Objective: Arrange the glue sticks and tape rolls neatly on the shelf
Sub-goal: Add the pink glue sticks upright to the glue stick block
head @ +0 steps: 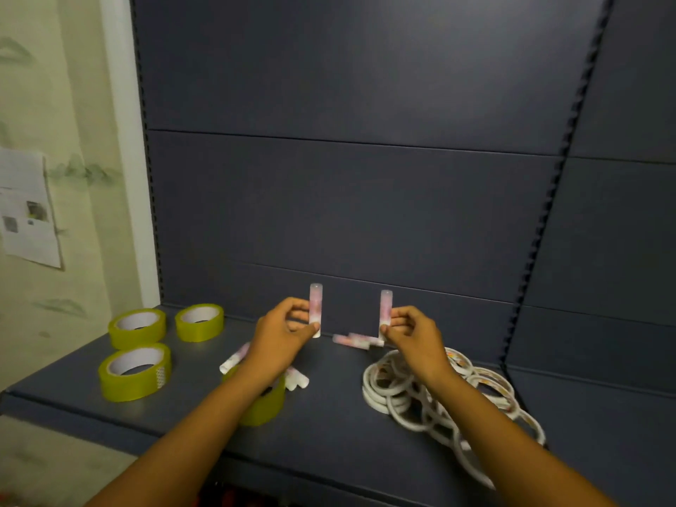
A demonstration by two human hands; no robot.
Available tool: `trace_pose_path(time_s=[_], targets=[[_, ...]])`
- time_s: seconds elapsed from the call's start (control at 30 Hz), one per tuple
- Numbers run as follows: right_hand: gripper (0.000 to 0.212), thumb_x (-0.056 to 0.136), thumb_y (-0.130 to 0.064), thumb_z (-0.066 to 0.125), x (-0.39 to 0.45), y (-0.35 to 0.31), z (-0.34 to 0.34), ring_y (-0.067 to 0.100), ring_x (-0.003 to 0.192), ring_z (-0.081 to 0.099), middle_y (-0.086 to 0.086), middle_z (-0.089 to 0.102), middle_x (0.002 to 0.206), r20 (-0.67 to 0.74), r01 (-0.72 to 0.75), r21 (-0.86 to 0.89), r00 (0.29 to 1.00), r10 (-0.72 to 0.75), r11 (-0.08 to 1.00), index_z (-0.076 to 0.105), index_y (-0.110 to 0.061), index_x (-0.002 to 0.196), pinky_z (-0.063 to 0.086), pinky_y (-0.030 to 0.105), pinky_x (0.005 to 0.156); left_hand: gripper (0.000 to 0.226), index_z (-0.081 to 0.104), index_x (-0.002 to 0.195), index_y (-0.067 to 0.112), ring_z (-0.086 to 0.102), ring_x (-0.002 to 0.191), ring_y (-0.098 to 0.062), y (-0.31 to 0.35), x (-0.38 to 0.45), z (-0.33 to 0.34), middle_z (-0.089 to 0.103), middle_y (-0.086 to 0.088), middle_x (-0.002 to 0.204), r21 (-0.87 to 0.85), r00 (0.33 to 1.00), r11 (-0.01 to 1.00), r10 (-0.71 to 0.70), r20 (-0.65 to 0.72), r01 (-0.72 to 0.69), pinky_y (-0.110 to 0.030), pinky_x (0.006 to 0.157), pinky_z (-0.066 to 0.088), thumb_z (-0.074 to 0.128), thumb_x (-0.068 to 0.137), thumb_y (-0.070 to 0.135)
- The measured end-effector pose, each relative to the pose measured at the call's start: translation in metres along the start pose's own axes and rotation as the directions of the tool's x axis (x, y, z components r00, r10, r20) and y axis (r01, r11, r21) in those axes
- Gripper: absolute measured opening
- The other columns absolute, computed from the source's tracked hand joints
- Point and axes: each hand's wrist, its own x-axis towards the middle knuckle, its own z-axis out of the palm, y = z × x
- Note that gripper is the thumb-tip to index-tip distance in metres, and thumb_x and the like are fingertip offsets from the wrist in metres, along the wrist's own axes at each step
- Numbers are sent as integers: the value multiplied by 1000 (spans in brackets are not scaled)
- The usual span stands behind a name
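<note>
Pink-and-white plastic, light and stiff: that is how each glue stick feels likely to handle, a smooth little tube that could slip or tip if pinched carelessly. I have one in each hand. My left hand (283,336) has its fingers (298,315) clamped on the lower half of the left stick (315,309), thumb near the base, the tube upright with its cap clear above my grip. My right hand (411,333) pinches the right stick (385,309) the same way, low down, also upright. Both sticks sit near the back of the shelf (329,426); I cannot tell whether their bases touch it yet.

Holding low near the base seems right for standing them up, since a narrow tube like this would topple easily if let go off-plumb.

More sticks lie flat: a pair (353,340) between my hands, just behind them, and others (298,380) under my left wrist, partly hidden. Three yellow tape rolls (137,327) lie flat at the left end, well apart from my hands, and a fourth roll (263,404) sits beneath my left forearm. These look rigid and easy to lift by the rim. A loose heap of thin white rings (402,397) lies under my right wrist, tangled and overlapping; those I judge fiddly, likely to slide over one another when picked up.
</note>
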Motion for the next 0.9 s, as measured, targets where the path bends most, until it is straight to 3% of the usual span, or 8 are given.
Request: trace_pose_path(time_s=[0.17,0.23,0.4,0.7,0.9], targets=[[16,86,-8,72,-44,5,-89,18,84,69,3,70,89,-59,20,-21,998,-21,1000,64,-14,98,58,32,78,27,64,105,11,70,82,-14,49,-40,66,71,-3,93,0,997,999,42,71,-42,-22,75,55,75,80,6],[16,86,-6,72,-65,10,-128,20,84,69,5,70,89,-86,6,-22,996,-7,1000,64,-13,97,58,33,76,26,65,103,12,70,82,-16,68,-56,99,71,-3,93,-13,993,998,57,105,-56,-27,76,57,77,79,7],[18,82,-1,72,-119,25,-231,16,79,66,6,69,86,-195,-25,-108,981,3,994,63,-13,93,57,29,74,25,66,100,19,69,80,-11,113,-104,189,71,4,91,-83,974,992,105,201,-90,-21,70,56,78,79,14],[21,83,-2,72,-194,42,-393,16,79,69,3,71,86,-406,-100,-140,913,36,985,64,-18,91,56,23,72,25,66,102,18,70,78,-12,180,-157,335,71,2,92,-186,893,975,186,410,-117,-26,74,57,75,81,10],[18,84,-4,73,-228,62,-493,11,79,68,3,71,87,-535,-188,-200,843,53,962,64,-17,94,54,16,69,25,66,101,13,70,78,-16,221,-180,444,71,-1,92,-287,827,951,252,502,-115,-19,70,54,76,79,7]])
